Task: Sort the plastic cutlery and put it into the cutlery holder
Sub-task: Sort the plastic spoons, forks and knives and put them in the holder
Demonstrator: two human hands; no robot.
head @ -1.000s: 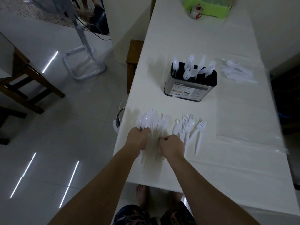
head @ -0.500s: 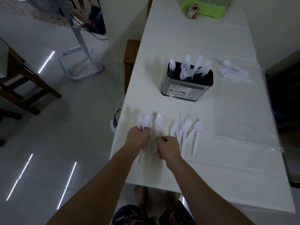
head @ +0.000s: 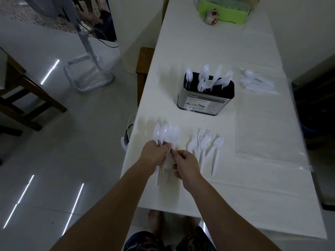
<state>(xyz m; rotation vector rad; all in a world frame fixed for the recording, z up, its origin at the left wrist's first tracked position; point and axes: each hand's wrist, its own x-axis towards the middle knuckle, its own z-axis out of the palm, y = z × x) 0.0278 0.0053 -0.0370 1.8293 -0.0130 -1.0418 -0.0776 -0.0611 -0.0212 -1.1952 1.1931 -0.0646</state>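
White table (head: 253, 187): both hands, left (head: 155, 156) and right (head: 186, 164), grip bunched spoons (head: 165, 133).

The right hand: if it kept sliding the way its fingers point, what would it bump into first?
The right hand points left and slightly away, toward the bunch of spoons it already pinches at the handles. Just beyond is the left hand, so it would probably meet that first.

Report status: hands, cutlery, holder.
Left hand grips the spoons; right hand pinches their handles. Forks loose on table. Holder part filled, path clear.
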